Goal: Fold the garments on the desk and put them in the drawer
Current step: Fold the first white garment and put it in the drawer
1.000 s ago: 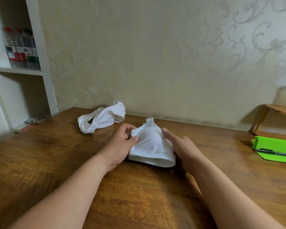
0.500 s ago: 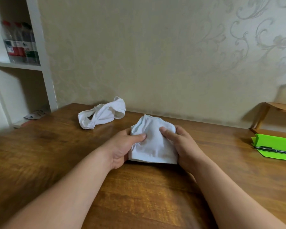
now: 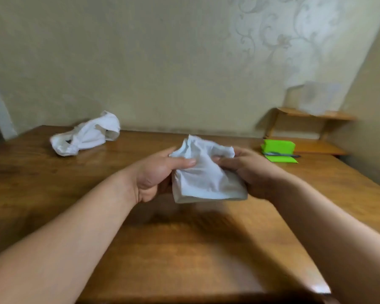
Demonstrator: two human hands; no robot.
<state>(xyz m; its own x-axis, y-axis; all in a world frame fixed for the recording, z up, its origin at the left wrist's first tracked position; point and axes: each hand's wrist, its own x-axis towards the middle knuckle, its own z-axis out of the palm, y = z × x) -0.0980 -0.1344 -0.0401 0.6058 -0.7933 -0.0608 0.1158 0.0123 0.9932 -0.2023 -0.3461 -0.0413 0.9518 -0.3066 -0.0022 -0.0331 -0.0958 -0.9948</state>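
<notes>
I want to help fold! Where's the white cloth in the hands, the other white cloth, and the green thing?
Held white garment (image 3: 206,178), head view, middle of its front.
Crumpled white garment (image 3: 86,136), head view, its bunched middle.
Green holder (image 3: 278,147), head view, upright back panel.

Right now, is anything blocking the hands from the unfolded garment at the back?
Nothing visible lies between them across the bare desk, but both the left hand and right hand grip the folded garment; the unfolded garment waits.

A room in a home, probably a bedroom or study: scroll-patterned wallpaper (image 3: 272,40), a wooden desk (image 3: 184,249) with 2 white garments, a small wooden shelf (image 3: 316,116) in the corner, green stationery (image 3: 278,147) beneath it.
</notes>
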